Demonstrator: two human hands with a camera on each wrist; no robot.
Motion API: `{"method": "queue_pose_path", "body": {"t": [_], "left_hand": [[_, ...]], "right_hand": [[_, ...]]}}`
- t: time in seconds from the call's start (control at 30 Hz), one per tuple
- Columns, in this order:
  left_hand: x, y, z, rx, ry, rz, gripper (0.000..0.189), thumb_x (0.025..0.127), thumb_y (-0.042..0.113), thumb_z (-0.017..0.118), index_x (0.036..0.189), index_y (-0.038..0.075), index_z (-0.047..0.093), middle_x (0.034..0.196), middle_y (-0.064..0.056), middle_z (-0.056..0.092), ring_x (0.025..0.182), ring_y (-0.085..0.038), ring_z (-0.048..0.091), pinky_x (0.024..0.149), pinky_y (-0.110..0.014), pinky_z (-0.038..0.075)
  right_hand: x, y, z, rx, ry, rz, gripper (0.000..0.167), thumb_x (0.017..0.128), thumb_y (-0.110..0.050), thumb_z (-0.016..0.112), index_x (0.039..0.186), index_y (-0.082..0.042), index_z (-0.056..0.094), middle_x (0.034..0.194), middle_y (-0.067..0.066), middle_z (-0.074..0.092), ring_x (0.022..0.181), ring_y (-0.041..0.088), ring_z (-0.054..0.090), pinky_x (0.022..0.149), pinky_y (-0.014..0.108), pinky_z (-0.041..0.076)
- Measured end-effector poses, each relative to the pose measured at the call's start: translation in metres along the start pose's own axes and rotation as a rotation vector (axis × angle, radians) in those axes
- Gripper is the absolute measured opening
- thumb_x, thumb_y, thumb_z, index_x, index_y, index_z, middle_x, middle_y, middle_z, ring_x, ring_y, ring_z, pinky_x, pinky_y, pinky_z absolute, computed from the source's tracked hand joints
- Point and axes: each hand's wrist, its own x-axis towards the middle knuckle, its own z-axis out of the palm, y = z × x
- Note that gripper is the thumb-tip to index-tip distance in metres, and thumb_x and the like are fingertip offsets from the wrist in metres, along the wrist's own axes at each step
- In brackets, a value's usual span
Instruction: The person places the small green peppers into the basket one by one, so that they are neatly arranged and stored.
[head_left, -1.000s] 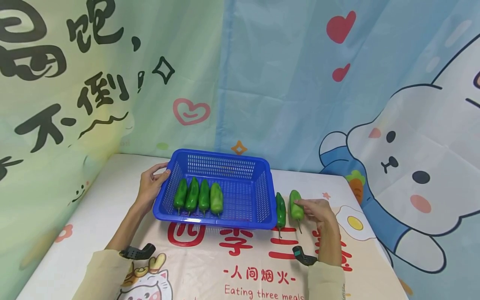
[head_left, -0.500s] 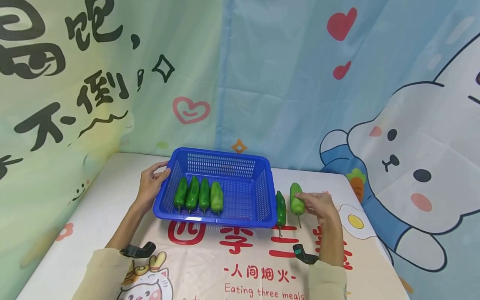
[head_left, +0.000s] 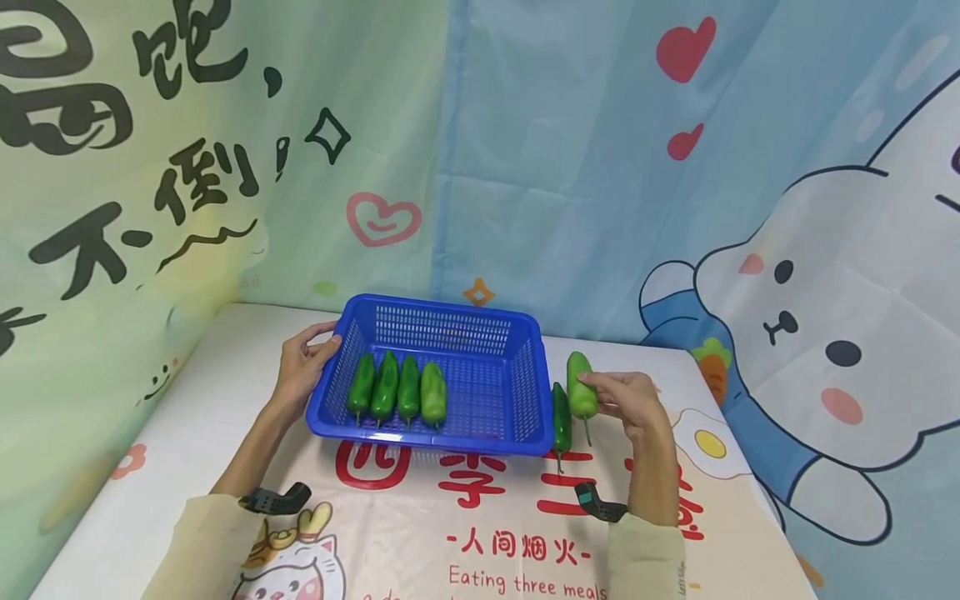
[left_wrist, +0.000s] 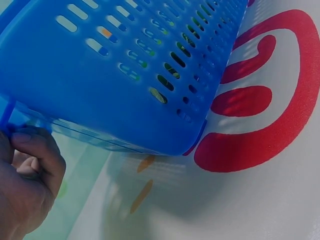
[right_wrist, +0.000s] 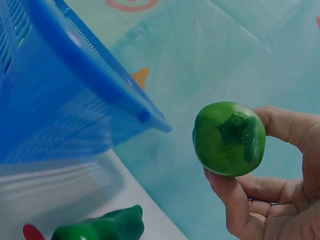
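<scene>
A blue plastic basket (head_left: 487, 400) with slotted walls stands at the middle of the table. Several green peppers (head_left: 385, 390) lie side by side in its left half, stems toward the person. My left hand (head_left: 300, 367) grips the basket's left rim; in the left wrist view the fingers (left_wrist: 37, 147) curl at that rim. Right of the basket, my right hand (head_left: 630, 400) pinches a light green pepper (head_left: 580, 387) between thumb and fingers. The right wrist view shows this pepper (right_wrist: 229, 139) end-on, raised above the table. A darker green pepper (head_left: 561, 418) lies beside the basket's right wall.
The table (head_left: 202, 400) bears a printed cloth (head_left: 420, 533) with red characters and cartoon figures. Behind it hangs a printed curtain (head_left: 540, 208). Dark bands with small devices (head_left: 277, 500) sit on both wrists.
My right hand has lifted the light green pepper and carried it slightly away from the person, then left toward the basket. The left hand and basket stay in place.
</scene>
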Motion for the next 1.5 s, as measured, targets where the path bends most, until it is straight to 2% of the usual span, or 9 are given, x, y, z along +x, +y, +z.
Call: {"method": "queue_pose_path", "body": {"t": [0.53,0.8,0.93,1.2,1.5], "left_hand": [[-0.002,-0.001,0.001,-0.006,0.003,0.006,0.05,0.114,0.02,0.06,0.155,-0.007,0.051,0.091,0.007,0.084,0.075,-0.008,0.08,0.064,-0.022,0.066],[0.001,0.002,0.003,0.031,0.009,0.014,0.05,0.114,0.022,0.06,0.155,-0.005,0.053,0.096,0.0,0.085,0.075,-0.007,0.08,0.066,-0.022,0.066],[0.001,0.002,0.003,0.032,0.007,0.011,0.05,0.114,0.022,0.06,0.155,-0.005,0.052,0.097,-0.001,0.085,0.076,-0.006,0.08,0.066,-0.022,0.066],[0.003,0.001,0.002,0.006,-0.005,0.016,0.051,0.114,0.022,0.06,0.155,-0.007,0.052,0.093,0.006,0.084,0.076,-0.007,0.08,0.066,-0.021,0.066],[0.002,-0.001,-0.001,-0.003,-0.015,0.015,0.052,0.114,0.021,0.06,0.156,-0.007,0.05,0.09,0.008,0.083,0.075,-0.007,0.08,0.065,-0.022,0.066]], "right_hand": [[-0.004,-0.015,0.018,0.018,-0.076,-0.084,0.063,0.1,-0.028,0.08,0.138,0.018,0.063,0.095,0.001,0.077,0.08,0.009,0.073,0.077,0.021,0.066],[-0.006,-0.029,0.028,0.059,-0.126,-0.135,0.058,0.099,-0.026,0.08,0.134,0.019,0.065,0.089,-0.002,0.079,0.077,0.008,0.077,0.077,0.021,0.066],[-0.006,-0.037,0.036,0.058,-0.152,-0.145,0.056,0.099,-0.026,0.081,0.131,0.017,0.068,0.09,0.0,0.08,0.077,0.01,0.078,0.077,0.021,0.066],[0.002,-0.044,0.057,0.053,-0.196,-0.174,0.064,0.096,-0.032,0.085,0.132,0.018,0.067,0.099,0.008,0.083,0.079,0.011,0.079,0.078,0.026,0.068],[0.006,-0.049,0.084,0.097,-0.235,-0.171,0.047,0.096,-0.019,0.084,0.124,0.017,0.072,0.088,0.004,0.082,0.071,0.011,0.079,0.071,0.027,0.069]]}}
